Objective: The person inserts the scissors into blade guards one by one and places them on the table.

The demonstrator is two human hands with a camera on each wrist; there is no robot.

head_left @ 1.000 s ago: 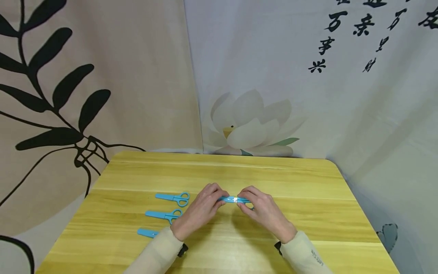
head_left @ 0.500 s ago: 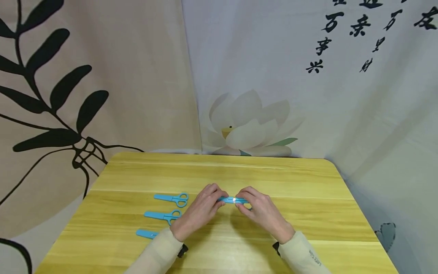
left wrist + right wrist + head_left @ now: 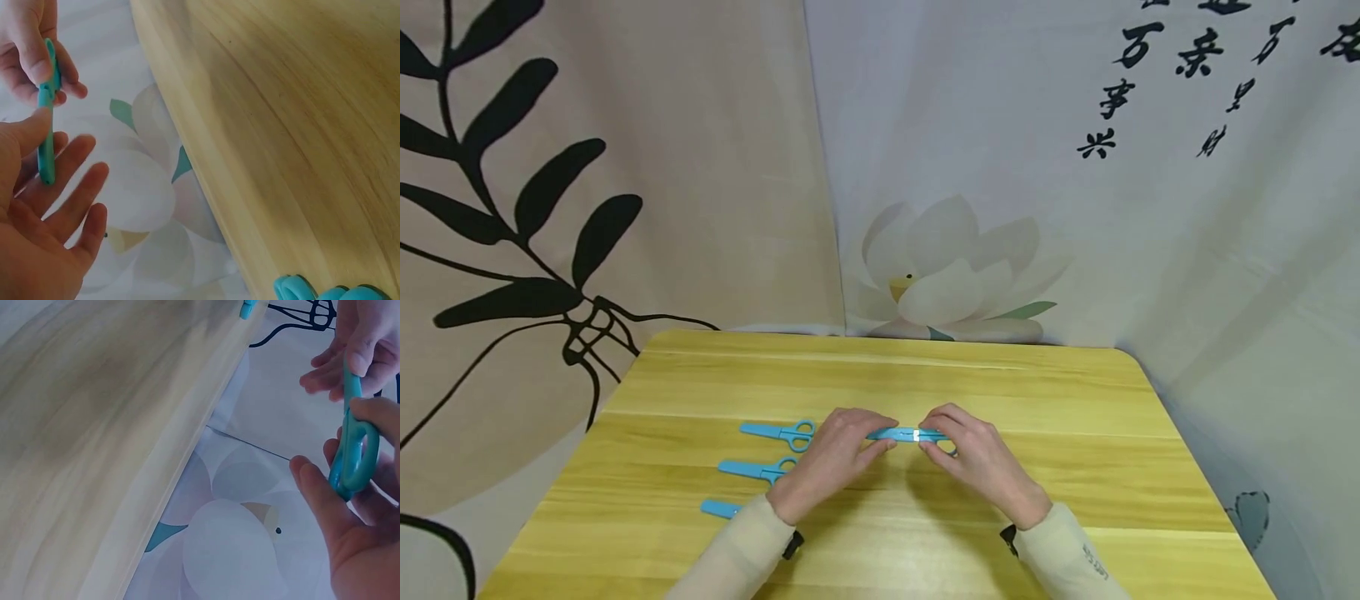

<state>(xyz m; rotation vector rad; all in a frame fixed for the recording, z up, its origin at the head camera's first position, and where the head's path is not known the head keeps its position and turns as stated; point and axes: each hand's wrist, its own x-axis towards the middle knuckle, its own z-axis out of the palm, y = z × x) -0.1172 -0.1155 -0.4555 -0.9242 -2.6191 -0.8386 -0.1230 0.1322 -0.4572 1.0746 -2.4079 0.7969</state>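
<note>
A pair of blue scissors (image 3: 904,434) is held level above the table between both hands. My left hand (image 3: 838,454) pinches its blade end between thumb and fingers, and in the left wrist view the other fingers of that hand (image 3: 53,219) spread away from it. My right hand (image 3: 981,458) grips the handle end, whose loops (image 3: 362,456) show in the right wrist view. A small white patch (image 3: 917,435) lies near the middle of the scissors. Left of my left hand lie three more blue scissors: the far pair (image 3: 771,432), the middle pair (image 3: 748,470) and the near pair (image 3: 720,508), partly hidden by my forearm.
The wooden table (image 3: 1075,467) has a rounded far right corner. Behind it hang printed curtains (image 3: 970,125) with a flower, dark leaves and characters. Each wrist wears a black strap (image 3: 1009,540).
My left hand has shifted slightly left along the scissors and its fingers have straightened a little, baring more of the blade end. My right hand keeps its hold in nearly the same place.
</note>
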